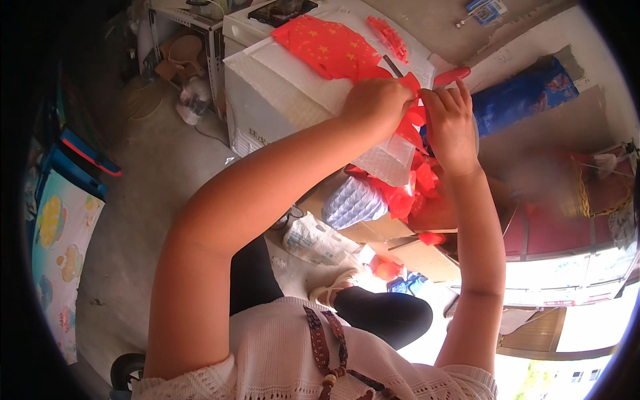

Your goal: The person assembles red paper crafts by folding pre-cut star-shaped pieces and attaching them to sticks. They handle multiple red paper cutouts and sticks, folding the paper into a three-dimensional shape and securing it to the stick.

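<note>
Above the white box's right end, my left hand (375,107) and my right hand (452,130) meet with fingertips pinched together. Between them is a strip of thin red material (413,119), its loops hanging below my fingers. Just beyond my left hand lies a red cloth with gold stars (330,48). A narrow dark blade-like piece (392,65) sticks out near it. Behind my right fingers shows a smooth red object (451,76), its kind unclear. Sheer white wrap (383,159) drapes over the box edge below my hands.
The white box (250,110) carries a phone (282,11) and a red bundle (389,38). Below stand an open cardboard box (427,257) with red pieces over it, a quilted pale bag (353,202) and a white plastic bag (319,239). A blue roll (523,95) lies right.
</note>
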{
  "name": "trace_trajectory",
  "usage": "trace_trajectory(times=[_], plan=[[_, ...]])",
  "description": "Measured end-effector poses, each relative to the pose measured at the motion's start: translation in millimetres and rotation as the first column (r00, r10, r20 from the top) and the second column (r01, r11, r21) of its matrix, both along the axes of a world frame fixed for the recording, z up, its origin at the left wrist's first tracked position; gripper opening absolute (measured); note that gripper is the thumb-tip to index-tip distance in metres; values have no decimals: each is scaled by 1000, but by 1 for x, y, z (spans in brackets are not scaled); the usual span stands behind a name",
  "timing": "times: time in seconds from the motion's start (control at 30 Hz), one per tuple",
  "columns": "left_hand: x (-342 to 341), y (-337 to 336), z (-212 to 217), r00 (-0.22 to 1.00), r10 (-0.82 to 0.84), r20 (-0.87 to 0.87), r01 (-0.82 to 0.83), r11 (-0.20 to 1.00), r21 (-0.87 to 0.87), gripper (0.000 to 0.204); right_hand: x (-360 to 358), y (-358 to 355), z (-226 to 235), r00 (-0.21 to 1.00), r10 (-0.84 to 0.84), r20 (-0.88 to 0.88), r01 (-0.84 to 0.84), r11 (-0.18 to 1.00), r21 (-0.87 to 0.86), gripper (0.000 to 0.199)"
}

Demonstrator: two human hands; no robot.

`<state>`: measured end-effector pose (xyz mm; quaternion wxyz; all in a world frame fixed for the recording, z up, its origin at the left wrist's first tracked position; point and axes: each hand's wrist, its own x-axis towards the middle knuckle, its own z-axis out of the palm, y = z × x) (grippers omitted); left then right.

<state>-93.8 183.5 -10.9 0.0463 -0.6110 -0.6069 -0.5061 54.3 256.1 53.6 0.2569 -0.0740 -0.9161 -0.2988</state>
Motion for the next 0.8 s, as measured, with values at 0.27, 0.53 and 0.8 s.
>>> trace_trajectory(times=[0.27, 0.53, 0.8], plan=[[0, 2, -2, 1000, 9, -2, -9, 1000, -20, 15, -6, -9, 0, 997, -38, 72, 19, 970, 243, 15], [-1, 4, -1, 1000, -4, 10, 5, 997, -72, 14, -14, -11, -6, 993, -97, 67, 68, 937, 342, 9], [-3, 5, -3, 998, -30, 49, 30, 1000, 0, 9, -17, -13, -7, 971, -203, 127, 140, 913, 384, 9]])
